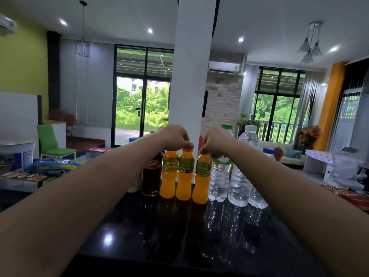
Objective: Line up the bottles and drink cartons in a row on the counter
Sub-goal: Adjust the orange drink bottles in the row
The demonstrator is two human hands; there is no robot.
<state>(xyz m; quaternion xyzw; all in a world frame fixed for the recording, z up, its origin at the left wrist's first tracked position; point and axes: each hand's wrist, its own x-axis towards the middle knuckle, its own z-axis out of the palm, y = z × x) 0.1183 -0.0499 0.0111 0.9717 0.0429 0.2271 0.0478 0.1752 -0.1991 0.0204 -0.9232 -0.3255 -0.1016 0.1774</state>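
Right orange bottle [202,176]: upright, slightly nearer me than its neighbour
My right hand [214,143]: pinching its cap
My left hand [175,136]: pinching middle orange bottle [184,176] cap

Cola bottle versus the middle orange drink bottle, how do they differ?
The cola bottle holds dark brown drink; the middle orange bottle holds bright orange. The cola label is red, the orange bottle's green. No hand holds the cola bottle, while the left hand pinches the orange bottle's cap. Both stand upright on the black counter.
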